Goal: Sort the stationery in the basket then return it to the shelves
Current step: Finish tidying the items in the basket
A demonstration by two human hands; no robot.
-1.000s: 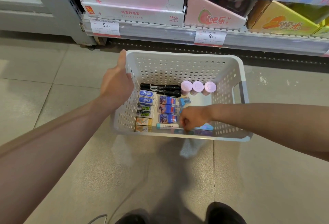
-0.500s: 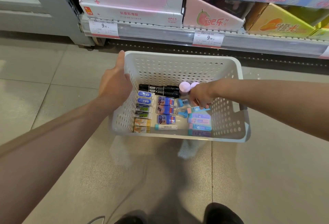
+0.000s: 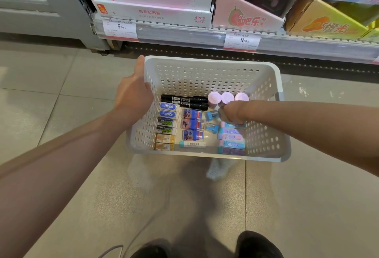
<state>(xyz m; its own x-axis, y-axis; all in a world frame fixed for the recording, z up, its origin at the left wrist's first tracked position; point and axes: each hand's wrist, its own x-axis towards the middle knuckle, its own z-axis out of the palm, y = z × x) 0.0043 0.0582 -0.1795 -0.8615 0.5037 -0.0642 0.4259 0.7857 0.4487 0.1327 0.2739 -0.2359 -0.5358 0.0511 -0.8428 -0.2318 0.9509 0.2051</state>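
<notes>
A white perforated basket [image 3: 264, 156] hangs above the tiled floor. My left hand [image 3: 133, 93] grips its left rim. My right hand [image 3: 232, 112] reaches inside with curled fingers, just in front of three pink-capped tubes [image 3: 226, 98]; what the fingers hold is hidden. Two black markers [image 3: 184, 102] lie at the back. A column of small erasers [image 3: 167, 124] fills the left side, purple packs [image 3: 192, 124] line the middle, two blue sharpeners [image 3: 212, 121] sit beside them, and pastel erasers [image 3: 231, 141] stack on the right. A teal-tipped eraser [image 3: 192, 144] lies at the front.
A store shelf [image 3: 205, 36] with price tags runs across the top, carrying a white-pink box [image 3: 151, 9], a pink pear box [image 3: 246, 14] and a yellow box [image 3: 320, 24]. A grey upright [image 3: 61, 7] stands at the left. My shoes [image 3: 256, 245] show at the bottom.
My right hand moved from the basket's front middle to the back right by the pink tubes, uncovering the pastel erasers. My left hand kept its grip on the rim.
</notes>
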